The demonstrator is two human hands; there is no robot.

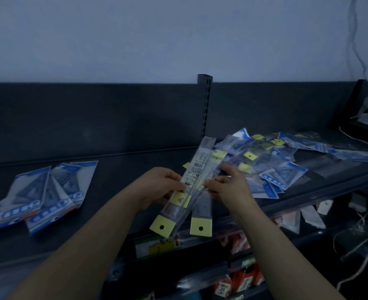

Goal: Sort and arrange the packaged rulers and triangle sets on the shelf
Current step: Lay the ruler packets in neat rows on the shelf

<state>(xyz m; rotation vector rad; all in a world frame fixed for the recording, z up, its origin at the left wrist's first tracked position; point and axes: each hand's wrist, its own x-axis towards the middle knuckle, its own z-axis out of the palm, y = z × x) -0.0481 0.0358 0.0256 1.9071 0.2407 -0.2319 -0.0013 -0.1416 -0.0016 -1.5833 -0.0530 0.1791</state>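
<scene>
Holding a small bunch of ruler packs (pixel 195 178) above the front of the shelf (pixel 118 169), I am gripping it from both sides: my left hand (pixel 161 187) is pinching the bunch between thumb and curled fingers, and my right hand (pixel 228 187) is curling its fingers onto the opposite edge, with the yellow header tabs pointing down toward me. I am judging the job as somewhere short of halfway. A handful of triangle sets (pixel 42 195) is lying in a rough overlapping fan on the left of the shelf, well apart from the jumbled pile (pixel 282 163) on the right, where rulers and triangle sets are lying mixed and crossing one another. That pile is what is left, and the rulers in my hands are not yet set down anywhere. The dim light is working against me: I am failing to count the packs in my grip, at least two and perhaps three, and their print is unreadable. The pile's far end is running off the right edge, and the goods (pixel 239 278) on the lower shelves are partly hidden behind my forearms.
</scene>
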